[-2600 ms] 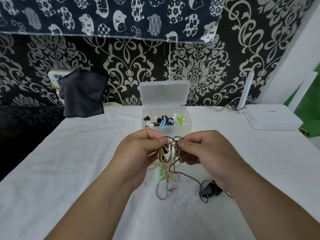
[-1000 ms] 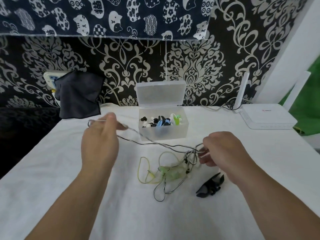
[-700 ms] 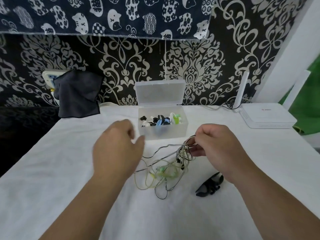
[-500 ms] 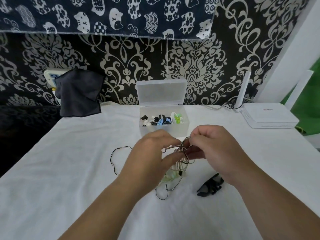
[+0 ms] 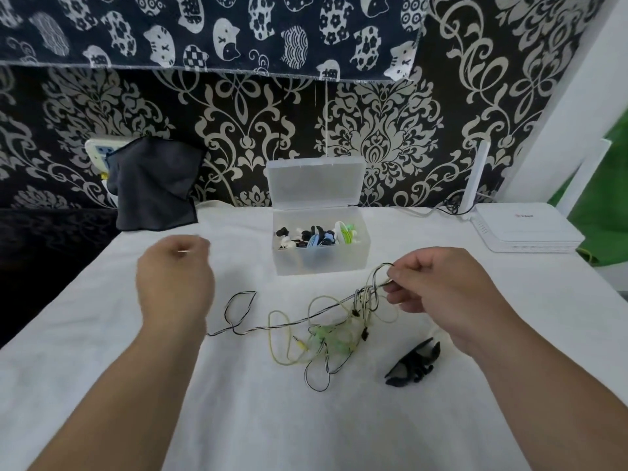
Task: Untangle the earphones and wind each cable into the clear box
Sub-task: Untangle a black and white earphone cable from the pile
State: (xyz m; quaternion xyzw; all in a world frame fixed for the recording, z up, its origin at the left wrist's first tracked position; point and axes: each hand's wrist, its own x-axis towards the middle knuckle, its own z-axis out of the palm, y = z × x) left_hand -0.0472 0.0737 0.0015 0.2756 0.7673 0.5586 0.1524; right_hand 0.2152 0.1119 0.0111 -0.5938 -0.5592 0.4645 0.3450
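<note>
The clear box (image 5: 321, 265) stood on the white-covered table (image 5: 102, 351) with its lid (image 5: 314, 183) tipped up at the back. Several wound earphones (image 5: 314, 236), black, white, blue and green, lay inside it.

In front of the box, on the person's side, lay the tangled earphones (image 5: 334, 334). A pale yellow-green cable (image 5: 277, 334) looped loosely on the cloth, and a black-and-white braided cable (image 5: 295, 322) was knotted through it. The braided cable ran out from the knot to the front left of the box and made a small loop on the cloth. It then met the edge of the left forearm, where I lost sight of it.

The right hand (image 5: 438, 287) hovered in front of the box and a little to its right. Its thumb and forefinger pinched a few loops at the top of the tangled earphones, lifting that part clear of the cloth while the rest lay on the table. Its other fingers were curled under.

The left hand (image 5: 173, 283) was raised to the front left of the box, well apart from the knot, and was blurred. Its fingers looked curled, but I could not tell whether they held anything.

A small black object (image 5: 413, 363) lay on the cloth further in front of the box and to its right, just beside the right wrist. A white router (image 5: 526, 232) sat well off to the right of the box. A dark cloth (image 5: 153, 185) hung at the wall to its left.
</note>
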